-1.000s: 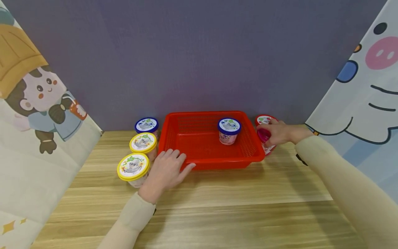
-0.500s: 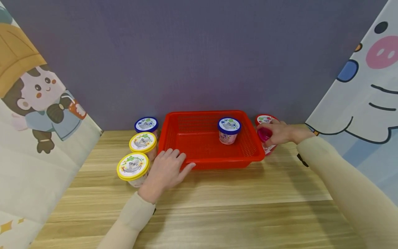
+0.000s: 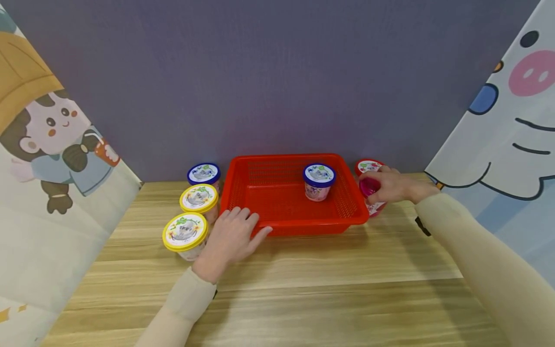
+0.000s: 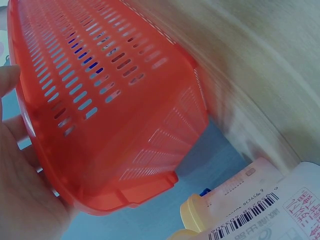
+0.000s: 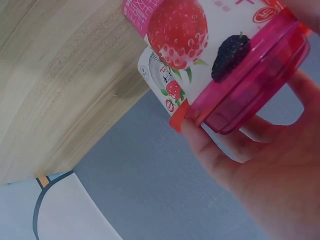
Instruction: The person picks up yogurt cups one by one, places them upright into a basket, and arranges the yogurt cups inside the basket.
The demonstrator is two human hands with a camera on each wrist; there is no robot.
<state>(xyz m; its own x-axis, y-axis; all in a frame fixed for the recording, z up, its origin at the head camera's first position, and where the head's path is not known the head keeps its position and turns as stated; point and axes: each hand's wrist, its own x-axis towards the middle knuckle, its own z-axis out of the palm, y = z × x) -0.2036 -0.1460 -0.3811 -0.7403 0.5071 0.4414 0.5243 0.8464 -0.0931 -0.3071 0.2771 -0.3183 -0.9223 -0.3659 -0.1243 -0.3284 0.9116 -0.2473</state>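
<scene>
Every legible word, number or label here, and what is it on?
No text reads with certainty.
Nearer yellow-lidded cup: barcode digits and red characters, blurred.
Farther yellow-lidded cup: number, blurred.
Pink-lidded cup: characters cut off, red oval logo unclear.
Red-lidded cup: print too small.
Blue-lidded cups: lid print too small.

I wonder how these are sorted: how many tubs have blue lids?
2. One blue-lidded tub stands in the red basket; the other blue-lidded tub is left of it, behind the yellow-lidded tubs. No others show.
</scene>
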